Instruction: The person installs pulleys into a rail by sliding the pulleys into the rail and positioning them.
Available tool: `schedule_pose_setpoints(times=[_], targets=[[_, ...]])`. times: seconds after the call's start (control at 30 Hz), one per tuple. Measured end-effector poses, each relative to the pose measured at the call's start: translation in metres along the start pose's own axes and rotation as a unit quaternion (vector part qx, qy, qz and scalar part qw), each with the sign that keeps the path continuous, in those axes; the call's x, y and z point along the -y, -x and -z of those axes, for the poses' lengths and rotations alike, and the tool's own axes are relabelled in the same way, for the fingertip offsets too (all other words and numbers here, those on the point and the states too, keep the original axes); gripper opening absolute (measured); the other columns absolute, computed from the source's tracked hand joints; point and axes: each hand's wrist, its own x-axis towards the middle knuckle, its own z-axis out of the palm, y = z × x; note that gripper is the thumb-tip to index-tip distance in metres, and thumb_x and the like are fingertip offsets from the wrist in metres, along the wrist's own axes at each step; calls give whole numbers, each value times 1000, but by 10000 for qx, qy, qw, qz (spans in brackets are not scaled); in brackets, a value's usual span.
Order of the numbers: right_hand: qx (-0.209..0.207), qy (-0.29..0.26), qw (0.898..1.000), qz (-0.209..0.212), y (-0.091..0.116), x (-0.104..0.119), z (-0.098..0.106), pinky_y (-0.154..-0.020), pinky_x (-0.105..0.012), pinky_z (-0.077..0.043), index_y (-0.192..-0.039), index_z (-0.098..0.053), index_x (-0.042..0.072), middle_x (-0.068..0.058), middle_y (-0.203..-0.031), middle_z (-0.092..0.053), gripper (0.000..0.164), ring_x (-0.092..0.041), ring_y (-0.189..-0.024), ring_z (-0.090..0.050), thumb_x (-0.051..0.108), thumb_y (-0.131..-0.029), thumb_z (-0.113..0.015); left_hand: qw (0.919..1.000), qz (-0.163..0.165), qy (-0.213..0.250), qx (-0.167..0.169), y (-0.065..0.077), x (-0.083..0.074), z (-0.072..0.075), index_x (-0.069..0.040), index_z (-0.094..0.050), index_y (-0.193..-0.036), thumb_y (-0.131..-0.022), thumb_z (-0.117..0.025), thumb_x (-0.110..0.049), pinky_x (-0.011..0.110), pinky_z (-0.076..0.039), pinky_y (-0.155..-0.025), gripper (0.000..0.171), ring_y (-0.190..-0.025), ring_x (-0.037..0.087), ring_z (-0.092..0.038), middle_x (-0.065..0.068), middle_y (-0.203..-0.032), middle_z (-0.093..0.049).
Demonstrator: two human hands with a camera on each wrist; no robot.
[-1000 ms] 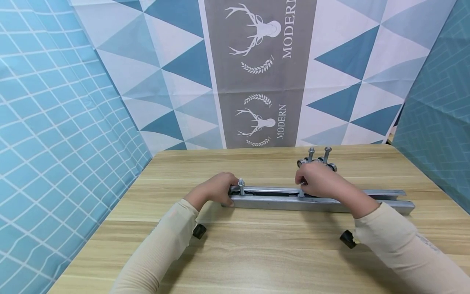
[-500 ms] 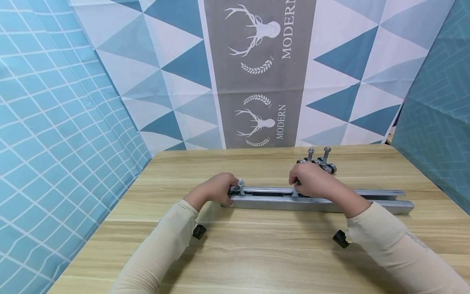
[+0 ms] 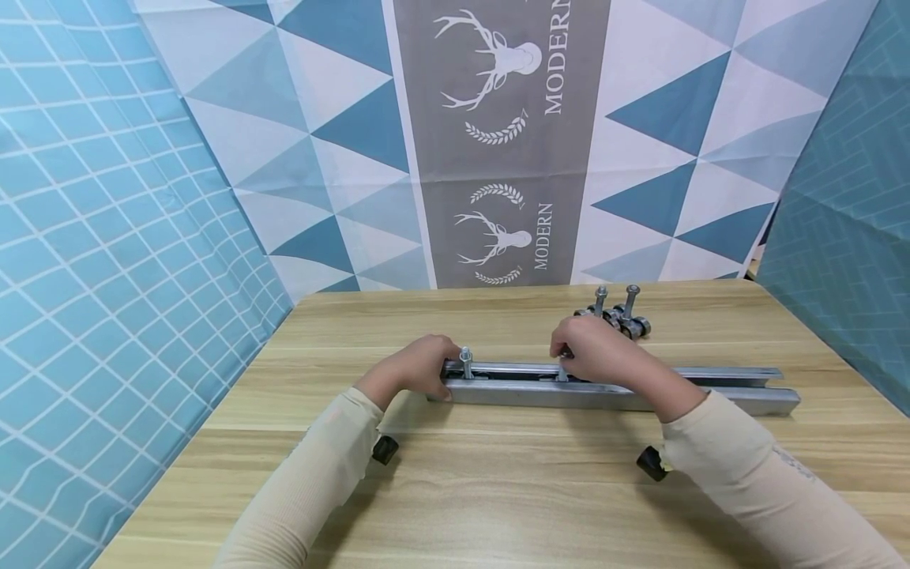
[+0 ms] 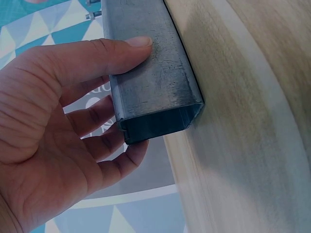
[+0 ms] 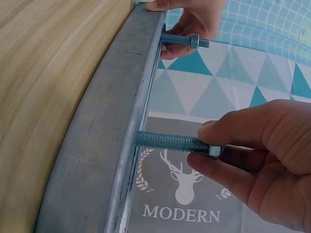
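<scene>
A long galvanized steel channel rail [image 3: 512,393] lies across the wooden table with its slot facing up. My left hand [image 3: 419,367] grips its left end; in the left wrist view the thumb presses one side face and the other fingers curl around the open end of the rail [image 4: 150,87]. Near that end a threaded bolt [image 3: 466,363] with a nut stands up out of the slot. Farther right, my right hand [image 5: 272,160] pinches a second bolt [image 5: 170,141] between thumb and fingers close to its nut. This bolt also rises from the slot; its lower part is hidden inside the rail.
Behind the rail, past my right hand, stand roller trolleys [image 3: 633,324] with two upright bolts. Patterned cloth [image 3: 341,158] hangs along the table's back edge, and a blue checked sheet [image 3: 128,261] borders the left side.
My right hand has slid the pinched bolt left along the slot, closer to the other bolt. The left hand and the rail have stayed in place.
</scene>
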Motion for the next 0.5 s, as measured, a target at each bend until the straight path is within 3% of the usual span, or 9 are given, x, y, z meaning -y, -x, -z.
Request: schedule_pose_setpoints(times=[0.5], targets=[[-278,-8,9990,337,-2,0,-6,-66,-34,-54,-82,-73,7,-2,-81,-69,16,-16,-74,-64,-8,-77,-70,10000,-46,25,-14,1,-1,1,-9,-65,-88,-61,-89,-12,33,-44,-70,36,-75,16,-49,-1,-82,-58]])
